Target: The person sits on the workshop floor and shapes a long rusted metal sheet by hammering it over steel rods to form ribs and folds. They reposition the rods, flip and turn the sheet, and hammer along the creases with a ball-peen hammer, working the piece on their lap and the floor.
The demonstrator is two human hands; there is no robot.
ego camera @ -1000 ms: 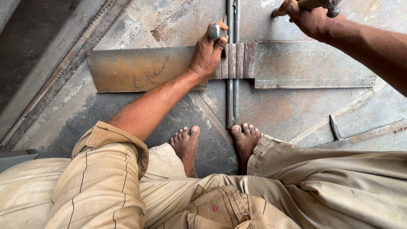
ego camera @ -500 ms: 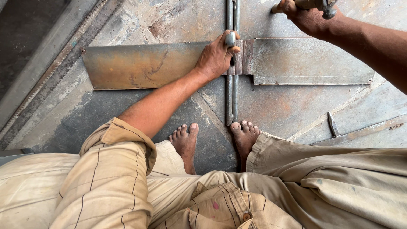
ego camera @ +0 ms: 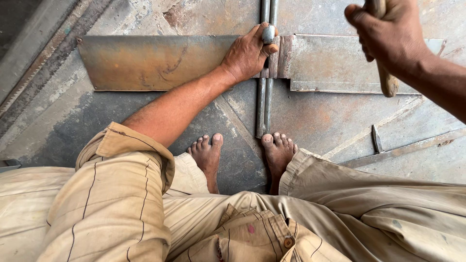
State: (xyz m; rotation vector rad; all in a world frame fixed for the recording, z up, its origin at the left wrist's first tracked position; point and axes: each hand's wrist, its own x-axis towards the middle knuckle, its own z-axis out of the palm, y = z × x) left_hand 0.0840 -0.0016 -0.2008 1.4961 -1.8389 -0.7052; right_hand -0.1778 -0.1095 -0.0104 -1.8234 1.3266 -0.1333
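My left hand (ego camera: 247, 54) grips a short steel punch (ego camera: 268, 34) held upright on the folded middle of a long rusty metal sheet (ego camera: 150, 60). The sheet lies across two parallel steel rods (ego camera: 263, 106) that run toward my bare feet. My right hand (ego camera: 388, 36) is raised at the upper right, closed around a wooden hammer handle (ego camera: 387, 80); the hammer head is out of view above the frame.
I squat on a worn steel floor plate (ego camera: 320, 121) in beige trousers, feet either side of the rod ends. A small dark metal wedge (ego camera: 377, 138) lies on the floor at right. A raised rail edge (ego camera: 43, 63) runs diagonally at left.
My right hand with the hammer handle has come down and nearer to the camera. My left hand has stayed on the punch at the sheet's fold.
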